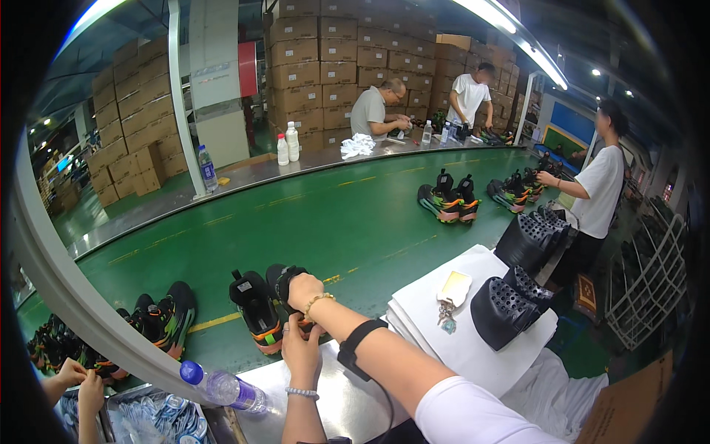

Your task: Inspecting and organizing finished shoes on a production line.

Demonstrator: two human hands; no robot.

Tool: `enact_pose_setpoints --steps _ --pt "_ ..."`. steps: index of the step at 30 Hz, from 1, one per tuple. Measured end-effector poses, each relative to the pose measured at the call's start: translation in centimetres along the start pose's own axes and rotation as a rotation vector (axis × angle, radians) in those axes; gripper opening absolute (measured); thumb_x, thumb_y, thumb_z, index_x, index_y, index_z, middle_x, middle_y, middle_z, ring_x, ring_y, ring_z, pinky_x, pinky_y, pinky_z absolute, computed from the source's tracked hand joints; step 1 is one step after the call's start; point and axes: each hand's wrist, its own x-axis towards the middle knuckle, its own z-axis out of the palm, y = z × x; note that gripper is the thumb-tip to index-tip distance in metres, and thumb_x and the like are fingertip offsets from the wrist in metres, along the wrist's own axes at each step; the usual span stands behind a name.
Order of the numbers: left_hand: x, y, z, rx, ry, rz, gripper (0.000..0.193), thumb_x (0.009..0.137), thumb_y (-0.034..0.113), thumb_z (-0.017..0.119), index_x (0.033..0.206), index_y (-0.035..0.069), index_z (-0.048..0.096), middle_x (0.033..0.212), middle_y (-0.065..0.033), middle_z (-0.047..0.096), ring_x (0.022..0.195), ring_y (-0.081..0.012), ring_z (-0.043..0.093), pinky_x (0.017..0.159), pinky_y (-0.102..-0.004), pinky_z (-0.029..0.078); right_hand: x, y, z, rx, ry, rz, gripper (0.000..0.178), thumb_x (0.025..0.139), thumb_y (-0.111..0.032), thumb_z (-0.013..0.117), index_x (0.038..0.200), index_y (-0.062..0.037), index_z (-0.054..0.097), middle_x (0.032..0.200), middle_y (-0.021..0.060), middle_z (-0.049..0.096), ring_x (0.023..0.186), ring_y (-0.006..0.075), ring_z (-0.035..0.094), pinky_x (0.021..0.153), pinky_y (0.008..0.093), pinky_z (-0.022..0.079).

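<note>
Two black sneakers with orange and green soles stand side by side on the near edge of the green conveyor belt (296, 214). My right hand (305, 291) is closed over the top of the right-hand sneaker (279, 280), covering much of its upper. Low at that shoe's heel, my left hand (299, 344) has its fingers bent against it; the fingertips are partly hidden. The other sneaker (255, 307) rests untouched to the left, with its heel loop upright. A metal worktop (333, 399) lies beneath my wrists.
A purple-capped bottle (229, 388) lies left of my forearm. A co-worker's hands (81, 381) are at lower left, beside more sneakers (166, 318). On the right, black perforated shoe-shaped blocks (510, 311) and keys (447, 317) sit on white sheets (429, 296). Other people work across the belt.
</note>
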Motion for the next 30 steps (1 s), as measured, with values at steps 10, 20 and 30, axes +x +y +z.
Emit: enact_pose_setpoints --steps 10,20,30 --pt "0.3 -0.2 -0.5 -0.042 -0.028 0.022 0.033 0.073 0.015 0.065 0.099 0.002 0.05 0.079 -0.0118 0.046 0.069 -0.0245 0.05 0.063 -0.0366 0.041 0.5 -1.2 0.1 0.045 0.08 -0.061 0.016 0.078 -0.011 0.054 0.084 -0.0041 0.068 0.089 0.0149 0.065 0.086 0.0266 0.064 0.072 0.0344 0.053" --pt "0.9 -2.0 1.1 -0.072 0.125 0.119 0.041 0.068 0.007 0.066 0.105 0.002 0.05 0.071 -0.0062 0.043 0.063 -0.0196 0.043 0.059 -0.031 0.037 -1.1 1.3 1.1 0.332 0.331 -0.206 0.015 0.08 -0.014 0.054 0.079 -0.0017 0.063 0.075 0.0153 0.063 0.073 0.0309 0.063 0.068 0.0388 0.051" --pt "0.7 -0.4 -0.5 0.035 0.501 0.228 0.028 0.08 0.005 0.056 0.106 -0.001 0.046 0.078 -0.0063 0.043 0.066 -0.0194 0.043 0.06 -0.0298 0.037 -11.8 7.8 5.1 1.195 0.553 0.01 0.028 0.087 -0.028 0.049 0.09 -0.0021 0.06 0.071 0.0168 0.061 0.062 0.0312 0.058 0.058 0.0385 0.043"
